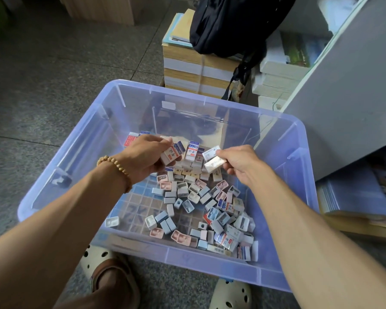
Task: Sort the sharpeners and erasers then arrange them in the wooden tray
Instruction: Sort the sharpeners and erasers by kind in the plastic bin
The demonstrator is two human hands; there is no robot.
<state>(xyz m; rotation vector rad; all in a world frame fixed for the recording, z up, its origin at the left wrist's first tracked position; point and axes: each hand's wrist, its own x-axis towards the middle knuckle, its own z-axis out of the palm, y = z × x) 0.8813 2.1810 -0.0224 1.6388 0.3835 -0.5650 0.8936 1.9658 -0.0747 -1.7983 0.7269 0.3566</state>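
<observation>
Hands [143, 156] [239, 161] pinching erasers [173, 153], over bin [210, 262] of sharpeners [195, 198]

Erasers [191, 162]: white blocks in red/blue printed sleeves, stood in tight rows at the far middle of the bin floor; several loose ones mixed in the near-right heap [226, 238]. Sharpeners [194, 192]: small boxy ones, pastel pink, blue, white (blade slots visible on some), scattered at all angles across the middle and near right. One white sharpener [112, 221] lies apart, near left.
</observation>
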